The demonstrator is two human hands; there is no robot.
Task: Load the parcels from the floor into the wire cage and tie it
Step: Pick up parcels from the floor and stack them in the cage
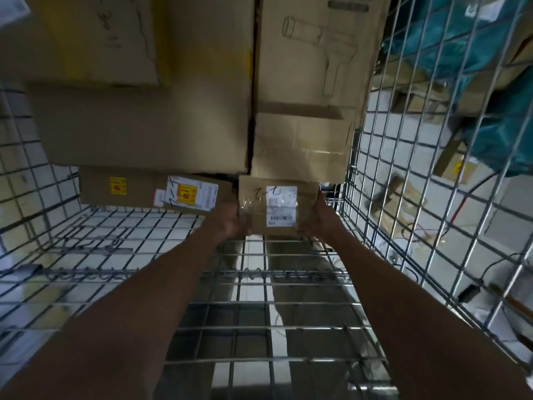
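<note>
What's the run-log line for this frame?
phase: placing | hands: left, right hold small parcel | location: inside wire cage | tie: not visible

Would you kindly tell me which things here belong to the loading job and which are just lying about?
Job:
small parcel held in left hand and right hand
wire cage
stacked boxes

Lying about:
teal bags
cables on the floor

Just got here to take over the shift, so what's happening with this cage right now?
A person is reaching into the wire cage with both arms, holding a small labelled cardboard parcel between the left hand and right hand. It is being held against the boxes already stacked at the back, just below a taped carton and beside a flat box with yellow stickers. More parcels lie on the floor outside the mesh.
</note>
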